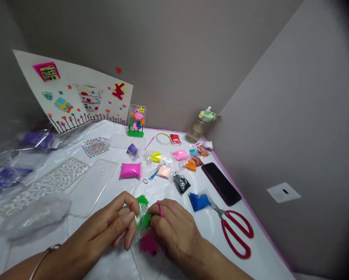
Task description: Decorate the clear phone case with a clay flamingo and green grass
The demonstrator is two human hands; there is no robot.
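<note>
A clear packet of green modelling clay (144, 220) is between my two hands, low in the middle of the view. My left hand (116, 223) is closed with curled fingers at the packet's left edge. From the other side, my right hand (177, 229) pinches the packet, and a thin pink stick (160, 209) pokes up between its fingers. Below the packet, partly covered by my right hand, lies a bright pink clay shape (148, 245) with a dark dot. A clear phone case (94, 186) lies left of my hands.
Red-handled scissors (225, 217), a blue clay packet (199, 201) and a black phone (221, 183) lie to the right. Ahead are a pink packet (130, 170), a black packet (181, 182), a decorated case (137, 122) and a bottle (200, 125). A textured tray (48, 184) lies left.
</note>
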